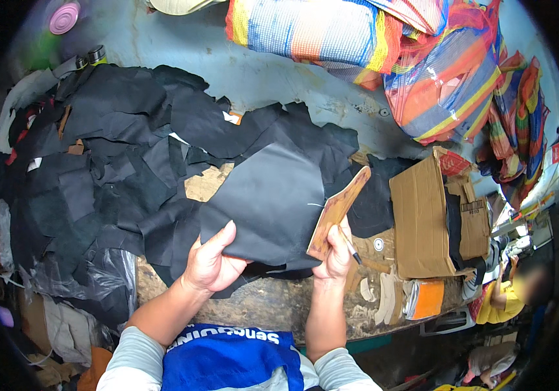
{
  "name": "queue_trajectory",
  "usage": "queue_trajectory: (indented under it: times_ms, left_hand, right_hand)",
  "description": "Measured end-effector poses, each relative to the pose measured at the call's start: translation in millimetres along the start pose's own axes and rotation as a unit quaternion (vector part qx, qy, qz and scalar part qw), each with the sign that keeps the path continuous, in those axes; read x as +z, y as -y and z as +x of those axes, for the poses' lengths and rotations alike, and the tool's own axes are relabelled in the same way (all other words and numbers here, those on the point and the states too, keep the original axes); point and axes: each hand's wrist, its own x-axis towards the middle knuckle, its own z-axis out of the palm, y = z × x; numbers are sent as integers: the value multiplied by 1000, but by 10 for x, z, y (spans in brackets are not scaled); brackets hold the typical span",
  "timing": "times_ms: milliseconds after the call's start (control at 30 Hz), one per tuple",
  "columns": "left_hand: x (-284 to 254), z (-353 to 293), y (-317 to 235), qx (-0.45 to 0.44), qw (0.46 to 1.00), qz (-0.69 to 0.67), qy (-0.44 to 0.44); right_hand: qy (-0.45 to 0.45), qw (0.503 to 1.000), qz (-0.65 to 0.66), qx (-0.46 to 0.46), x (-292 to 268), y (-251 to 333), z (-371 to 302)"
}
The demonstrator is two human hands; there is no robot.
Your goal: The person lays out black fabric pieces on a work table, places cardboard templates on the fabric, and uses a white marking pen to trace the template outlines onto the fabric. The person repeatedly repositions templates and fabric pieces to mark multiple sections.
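A large black leather piece point(270, 202) is held up over the worktable, its smooth side showing. My left hand point(213, 260) pinches its near left edge, thumb on top and fingers underneath. On the right, my right hand point(333, 255) is closed round the lower end of a flat wooden template point(343, 207), which stands tilted along the leather's right edge. A dark pen point(357, 257) sticks out of the same hand. Beside the template a short pale line shows on the leather. Whether the right fingers also grip the leather is hidden.
Black leather scraps point(97, 156) heap over the left and back of the wooden table point(227, 301). A cardboard box point(423, 225) stands at right, with an orange packet point(424, 299) before it. Striped mesh sacks point(442, 72) lie at the back. A person in yellow point(498, 303) sits far right.
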Motion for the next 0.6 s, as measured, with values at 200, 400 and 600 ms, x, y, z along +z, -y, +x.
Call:
queue_trajectory:
  times_ms: [200,400,600]
  left_hand:
    - [-70,-82,-91,-14,999,5,30]
    - [-282,-146,-256,-100,991,83,-39]
    - [-608,77,-183,-285,896,264,-215]
  right_hand:
    - [-24,999,-18,-15,60,-15,-118]
    - [-42,999,-11,-23,-201,60,-242]
    - [-193,964,-178,-34,-927,-108,-499]
